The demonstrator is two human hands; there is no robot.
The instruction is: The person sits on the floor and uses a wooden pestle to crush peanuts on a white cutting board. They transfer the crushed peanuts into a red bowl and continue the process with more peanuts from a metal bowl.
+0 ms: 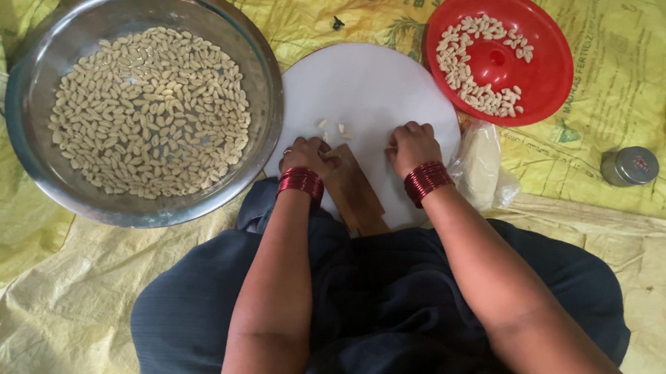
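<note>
Left hand (308, 155) fingers curled on wooden block (353, 193), right hand (412, 146) fingers curled — grip unclear — white board (371, 86)

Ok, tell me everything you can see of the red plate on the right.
The red plate is round, glossy and plastic-looking, with a raised hub in the middle. It lies flat on the yellow sheet, right of the white round board, whose edge it meets. Pale kernels curve along its left side; the rest is bare. Neither hand touches it.

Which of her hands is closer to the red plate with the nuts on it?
The right. The right hand rests on the white round board, just beside the red plate. The left hand sits farther off, nearer the steel bowl.
</note>
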